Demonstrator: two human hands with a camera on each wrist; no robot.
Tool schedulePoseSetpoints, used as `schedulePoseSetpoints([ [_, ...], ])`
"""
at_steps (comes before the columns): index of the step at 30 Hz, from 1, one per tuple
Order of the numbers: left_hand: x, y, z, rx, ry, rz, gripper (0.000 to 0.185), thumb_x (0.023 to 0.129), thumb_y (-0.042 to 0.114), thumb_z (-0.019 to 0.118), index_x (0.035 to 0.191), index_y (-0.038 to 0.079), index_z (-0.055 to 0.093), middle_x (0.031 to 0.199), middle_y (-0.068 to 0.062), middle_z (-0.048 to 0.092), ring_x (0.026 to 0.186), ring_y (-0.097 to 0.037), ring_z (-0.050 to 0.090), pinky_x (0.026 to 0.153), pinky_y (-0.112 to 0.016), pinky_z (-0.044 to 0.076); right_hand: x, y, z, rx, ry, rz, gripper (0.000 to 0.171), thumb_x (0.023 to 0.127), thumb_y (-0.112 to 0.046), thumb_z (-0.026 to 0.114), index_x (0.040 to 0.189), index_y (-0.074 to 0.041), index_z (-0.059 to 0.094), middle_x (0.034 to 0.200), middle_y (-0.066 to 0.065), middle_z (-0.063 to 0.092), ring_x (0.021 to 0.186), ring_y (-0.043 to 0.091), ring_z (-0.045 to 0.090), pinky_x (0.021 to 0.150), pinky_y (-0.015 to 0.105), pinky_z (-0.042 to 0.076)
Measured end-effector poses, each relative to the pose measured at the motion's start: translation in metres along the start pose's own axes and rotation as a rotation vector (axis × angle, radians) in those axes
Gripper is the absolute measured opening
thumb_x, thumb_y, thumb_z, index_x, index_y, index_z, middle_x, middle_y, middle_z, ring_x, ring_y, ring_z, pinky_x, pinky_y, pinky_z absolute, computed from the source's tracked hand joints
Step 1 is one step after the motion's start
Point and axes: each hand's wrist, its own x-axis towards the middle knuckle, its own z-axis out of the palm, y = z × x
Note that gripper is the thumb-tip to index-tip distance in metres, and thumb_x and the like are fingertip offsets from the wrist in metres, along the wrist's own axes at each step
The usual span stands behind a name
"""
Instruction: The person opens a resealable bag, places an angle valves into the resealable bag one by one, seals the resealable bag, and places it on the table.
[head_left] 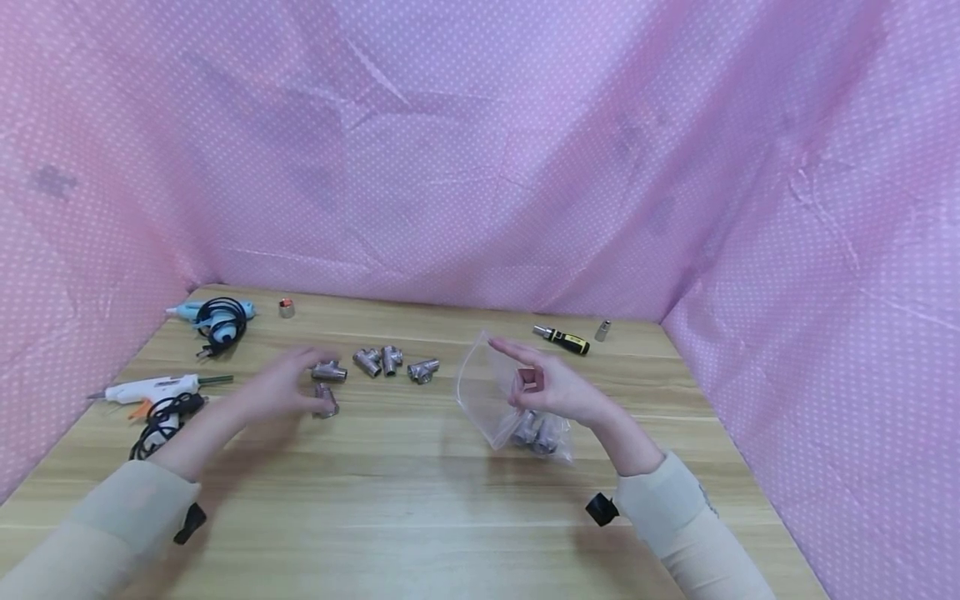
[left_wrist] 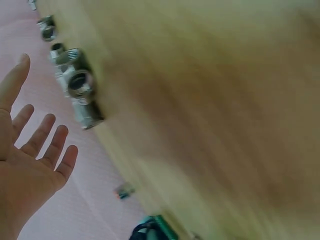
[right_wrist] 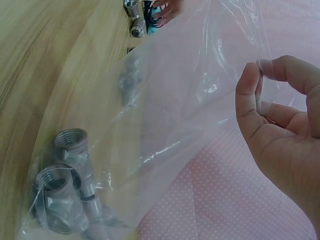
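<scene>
Metal fittings going from surface to bag

Left hand (head_left: pixel 281 387), fingers spread, hovers over two heavy, hard, slick pipe fittings (head_left: pixel 327 385); best pinched across the body. Right hand (head_left: pixel 551 385) pinches the limp, slippery plastic bag (right_wrist: pixel 165 115) by its rim.

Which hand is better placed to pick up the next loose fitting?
Left. The left hand hovers open over the loose tee fittings, while the right hand pinches the plastic bag open.
</scene>
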Motion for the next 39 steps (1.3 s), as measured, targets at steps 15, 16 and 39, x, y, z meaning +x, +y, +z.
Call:
schedulePoseSetpoints([
  [15,0.001,-0.021,0.022,0.004,0.023,0.051,0.054,0.071,0.028,0.082,0.116,0.007,0.062,0.116,-0.014,0.056,0.092,-0.021,0.058,0.081,-0.042,0.053,-0.004,-0.021,0.004,-0.013,0.014,0.033,0.080,0.081,0.012,0.061,0.149,-0.008,0.025,0.154,0.007,0.022,0.071,0.014,0.052,0.060,0.020,0.050],
  [16,0.001,-0.022,0.023,0.006,0.025,0.061,0.050,0.071,0.027,0.082,0.113,0.007,0.063,0.113,-0.013,0.056,0.089,-0.019,0.057,0.078,-0.040,0.053,-0.003,-0.018,0.003,-0.016,0.014,0.028,0.080,0.081,0.012,0.062,0.149,-0.008,0.026,0.154,0.007,0.022,0.071,0.014,0.052,0.060,0.020,0.050],
  [39,0.018,0.016,0.006,-0.034,0.089,0.119,0.047,0.072,0.027,0.082,0.110,0.007,0.064,0.105,-0.008,0.057,0.088,-0.021,0.059,0.076,-0.039,0.054,-0.002,0.002,-0.001,-0.007,0.003,-0.012,0.081,0.082,0.008,0.063,0.150,-0.015,0.025,0.154,0.004,0.022,0.071,0.013,0.055,0.058,0.026,0.053],
])
